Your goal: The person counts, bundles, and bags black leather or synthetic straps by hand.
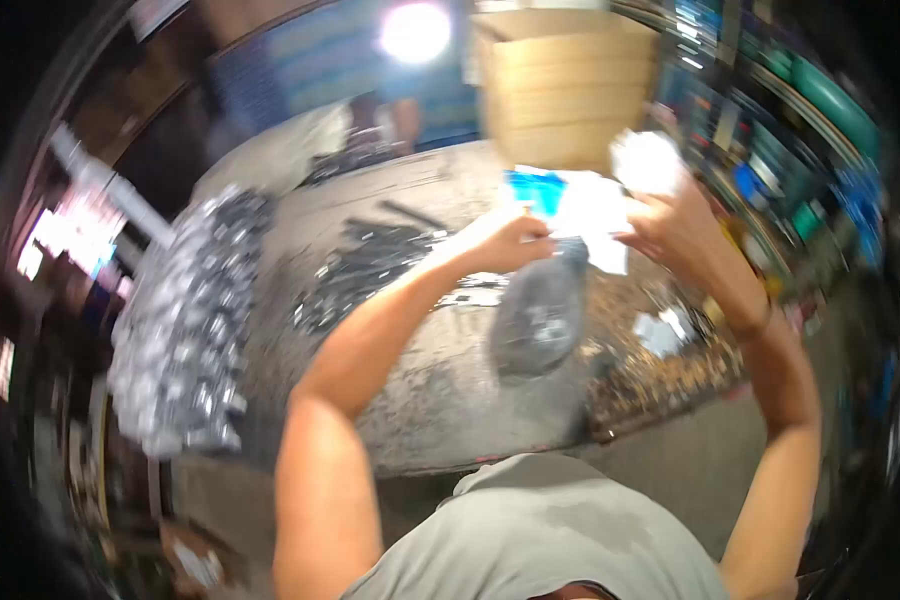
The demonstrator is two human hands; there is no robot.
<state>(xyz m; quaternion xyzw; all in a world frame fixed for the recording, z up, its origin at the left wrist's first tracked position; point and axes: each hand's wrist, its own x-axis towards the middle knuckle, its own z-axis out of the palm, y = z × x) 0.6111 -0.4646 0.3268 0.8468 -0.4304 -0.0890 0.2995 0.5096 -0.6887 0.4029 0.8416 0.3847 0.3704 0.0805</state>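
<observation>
My left hand is closed at the gathered top of a clear plastic bag, which hangs over the table with dark grey contents. Just beyond its fingers is a blue-and-white printed piece, overexposed and partly merged with white sheets. My right hand is closed at the right edge of these sheets, its fingers smeared by motion. A bright white bundle shows at that hand's far side; what it is made of is blurred.
Filled clear bags are piled along the worktable's left side. Dark strips lie mid-table. A cardboard box stands at the back. Small brown debris and silvery scraps lie front right. Cluttered shelves line the right.
</observation>
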